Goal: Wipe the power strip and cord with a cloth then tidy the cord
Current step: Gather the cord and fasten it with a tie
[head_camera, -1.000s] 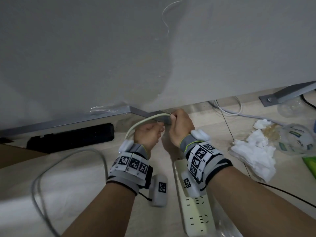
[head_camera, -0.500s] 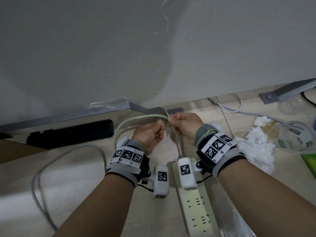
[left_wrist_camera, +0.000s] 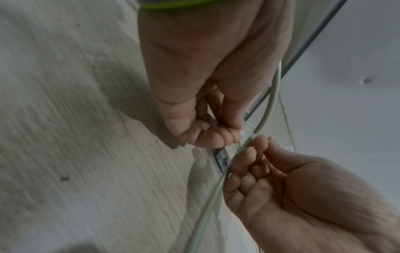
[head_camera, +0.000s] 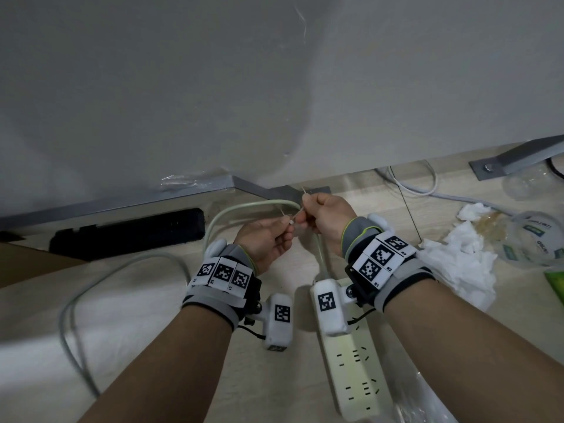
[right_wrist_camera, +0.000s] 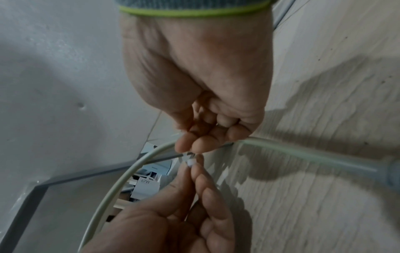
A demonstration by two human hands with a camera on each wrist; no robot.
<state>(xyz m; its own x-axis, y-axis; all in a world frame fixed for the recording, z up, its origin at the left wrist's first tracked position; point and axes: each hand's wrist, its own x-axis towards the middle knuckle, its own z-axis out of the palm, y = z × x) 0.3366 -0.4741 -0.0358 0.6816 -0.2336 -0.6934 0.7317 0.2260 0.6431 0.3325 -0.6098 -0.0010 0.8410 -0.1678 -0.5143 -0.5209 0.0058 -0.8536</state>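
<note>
The white power strip [head_camera: 357,370] lies on the wooden floor below my right wrist. Its pale cord [head_camera: 244,207] rises from the strip, arches left in a loop and runs past both hands. My left hand [head_camera: 287,227] pinches the small white head of a thin cable tie [head_camera: 292,221] between thumb and forefinger. My right hand [head_camera: 302,215] pinches the tie's thin strap, whose tail sticks up above it. The right wrist view shows the tie head [right_wrist_camera: 191,161] between the left fingertips [right_wrist_camera: 194,172], with the cord [right_wrist_camera: 121,178] curving behind. A crumpled white cloth [head_camera: 457,261] lies at the right.
A large white panel [head_camera: 274,87] hangs just above the hands, edged by a grey metal frame [head_camera: 213,184]. A black box [head_camera: 128,233] lies under it at the left. A grey cable [head_camera: 91,288] loops across the floor. Clear plastic cups [head_camera: 537,239] lie at the right.
Both hands have drawn back from the metal frame toward me. The right wrist has turned so its camera block now faces up, and the cord loop came along.
</note>
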